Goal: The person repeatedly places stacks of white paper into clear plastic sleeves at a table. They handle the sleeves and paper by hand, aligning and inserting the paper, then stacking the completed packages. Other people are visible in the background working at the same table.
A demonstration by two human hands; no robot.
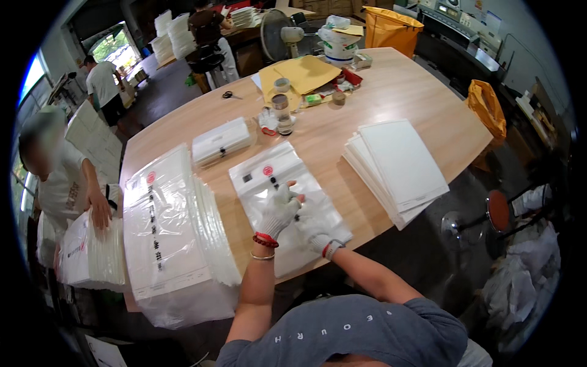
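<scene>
My left hand [279, 211], in a white knitted glove with bare fingertips, is over a small pile of clear plastic bags [254, 177] at the table's front edge. Its thumb and forefinger are apart, and nothing shows between them. Just to its right, my right hand [316, 233], gloved too, lies low on the same bags with its fingers stretched toward the left hand. White glove against pale plastic makes those fingertips hard to make out. The top bag carries a red round mark, a small dark square and black print.
A tall stack of filled plastic bags [165, 226] stands left; white sheets [403, 165] lie right. Beyond are a bag bundle [221, 142], a glass jar [282, 114], yellow envelopes [306, 74] and scissors [230, 95]. A co-worker's hand [99, 208] rests on another stack. A stool [496, 210] stands right.
</scene>
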